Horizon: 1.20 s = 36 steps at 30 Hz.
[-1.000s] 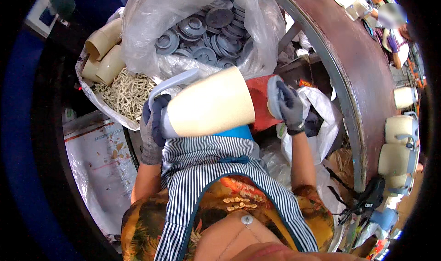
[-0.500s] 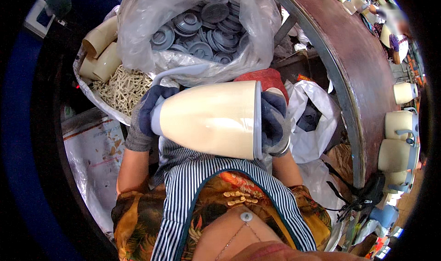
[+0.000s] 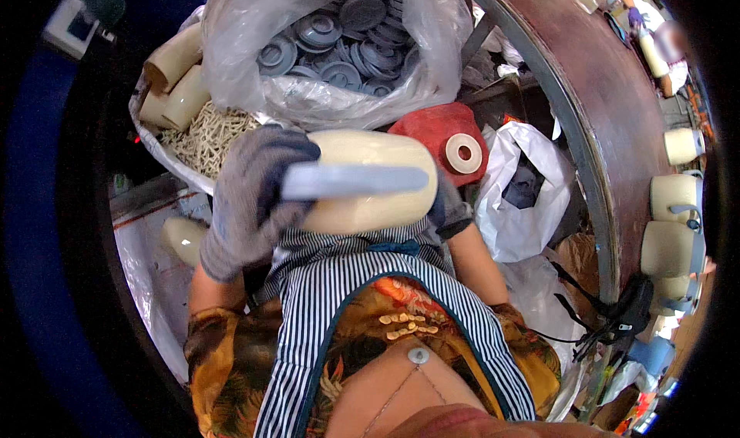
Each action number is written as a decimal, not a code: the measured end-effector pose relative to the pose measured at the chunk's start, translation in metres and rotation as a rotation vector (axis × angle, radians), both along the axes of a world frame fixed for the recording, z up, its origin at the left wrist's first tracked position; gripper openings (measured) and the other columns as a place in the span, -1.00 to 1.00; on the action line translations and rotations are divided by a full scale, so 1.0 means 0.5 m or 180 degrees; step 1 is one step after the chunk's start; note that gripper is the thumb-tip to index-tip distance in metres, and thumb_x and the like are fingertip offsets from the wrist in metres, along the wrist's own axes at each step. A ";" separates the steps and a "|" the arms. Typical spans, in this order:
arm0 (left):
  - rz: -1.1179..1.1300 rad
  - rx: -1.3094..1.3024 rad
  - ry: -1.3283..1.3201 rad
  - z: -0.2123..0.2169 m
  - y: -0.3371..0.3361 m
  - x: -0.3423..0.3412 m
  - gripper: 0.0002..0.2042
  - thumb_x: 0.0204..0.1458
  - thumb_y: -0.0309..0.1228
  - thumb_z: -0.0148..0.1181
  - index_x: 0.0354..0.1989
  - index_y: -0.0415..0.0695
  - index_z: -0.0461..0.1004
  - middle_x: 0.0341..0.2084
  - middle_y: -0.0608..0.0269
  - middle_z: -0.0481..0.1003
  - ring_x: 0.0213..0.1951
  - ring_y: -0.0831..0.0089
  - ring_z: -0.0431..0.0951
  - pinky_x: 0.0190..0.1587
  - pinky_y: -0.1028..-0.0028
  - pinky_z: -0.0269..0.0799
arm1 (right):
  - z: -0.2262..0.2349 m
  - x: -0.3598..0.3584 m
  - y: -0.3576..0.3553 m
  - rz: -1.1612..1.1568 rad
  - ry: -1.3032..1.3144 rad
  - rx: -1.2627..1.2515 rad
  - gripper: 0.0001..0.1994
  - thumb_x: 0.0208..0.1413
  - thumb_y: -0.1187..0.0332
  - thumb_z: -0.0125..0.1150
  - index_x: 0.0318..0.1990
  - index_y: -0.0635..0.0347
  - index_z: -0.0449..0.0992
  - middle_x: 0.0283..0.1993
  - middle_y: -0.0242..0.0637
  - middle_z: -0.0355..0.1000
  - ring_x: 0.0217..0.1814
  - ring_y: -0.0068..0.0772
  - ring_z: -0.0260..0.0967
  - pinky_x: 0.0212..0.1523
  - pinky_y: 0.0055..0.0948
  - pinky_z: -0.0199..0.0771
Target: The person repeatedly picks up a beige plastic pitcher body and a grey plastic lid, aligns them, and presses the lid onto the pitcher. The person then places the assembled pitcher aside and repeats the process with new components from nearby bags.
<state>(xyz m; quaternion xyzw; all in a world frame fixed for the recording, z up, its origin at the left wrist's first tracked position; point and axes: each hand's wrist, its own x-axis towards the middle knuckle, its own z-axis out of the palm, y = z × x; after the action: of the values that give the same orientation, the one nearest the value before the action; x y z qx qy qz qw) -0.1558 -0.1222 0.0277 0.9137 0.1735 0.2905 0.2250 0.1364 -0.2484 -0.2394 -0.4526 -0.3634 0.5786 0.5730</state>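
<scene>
Two gloved hands work one cream cone held crosswise in front of the chest, above the striped apron; only the head view is available. Cream cone (image 3: 370, 187): a smooth, matte, rounded-off tube of pale yellow-white, lying roughly level. It looks stiff and light for its bulk, probably a hollow winding cone; the skin seems slick enough to slip in a knit glove, so a grip around the girth or at the two ends is likely safer than a pinch. It would probably dent or scuff rather than shatter. Left hand (image 3: 250, 199), in a grey knit glove, is curled over the cone's left end, fingers closed, and also carries a pale blue flat strip (image 3: 354, 181) that lies lengthwise along the top of the cone; whether the strip is a label, a blade or a tool I cannot tell. Right hand (image 3: 447, 207) is mostly hidden behind the cone's right end; only a dark gloved edge shows, seemingly cupping that end, and how far its fingers are closed cannot be told. Around it: clear plastic bag (image 3: 254, 60) of grey round discs just beyond the cone, a red block (image 3: 432, 126) with a cream ring on it to the right, more cream cones (image 3: 181, 76) at upper left over a heap of pale short sticks, white bag (image 3: 524, 199) at right, curved brown bench (image 3: 601, 122) with cream cups.
</scene>
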 end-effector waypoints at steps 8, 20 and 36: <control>-0.0408 0.0641 -0.0531 -0.016 -0.032 0.053 -0.23 -0.07 0.11 0.26 0.19 -0.22 0.29 0.16 -0.13 0.30 0.23 -0.08 0.26 0.23 0.10 0.18 | 0.258 0.046 -0.090 -0.1374 -0.1933 0.0906 -0.34 -0.06 0.18 0.38 0.18 0.38 0.38 0.13 -0.11 0.44 0.16 -0.12 0.39 0.22 -0.19 0.31; 0.4575 -0.2782 -0.3655 -0.751 0.062 -0.629 -0.56 0.20 -0.18 0.03 0.16 -0.19 0.33 0.08 0.08 0.43 0.11 0.16 0.40 0.21 0.27 0.27 | 0.185 0.430 -0.147 -0.2028 -0.4414 -0.0509 -0.31 0.06 0.18 0.23 0.31 0.29 0.18 0.31 -0.11 0.21 0.34 -0.14 0.16 0.35 -0.19 0.09; 0.0478 -0.5168 -0.4797 -0.381 -0.114 -0.240 -0.54 0.32 -0.34 -0.09 0.37 -0.07 0.12 0.29 0.12 0.24 0.25 0.21 0.31 0.26 0.19 0.29 | 0.274 -0.255 0.180 0.0631 -0.2363 0.1840 0.35 -0.40 -0.01 0.65 0.45 0.36 -0.22 0.50 0.01 -0.10 0.54 -0.12 -0.16 0.47 -0.22 -0.16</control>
<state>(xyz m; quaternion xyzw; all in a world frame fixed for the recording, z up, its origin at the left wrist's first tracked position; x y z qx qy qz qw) -0.2758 -0.1792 -0.1627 0.0716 0.1861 0.5847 0.7864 0.0087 -0.1584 -0.1022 -0.4138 -0.7309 0.3051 0.4489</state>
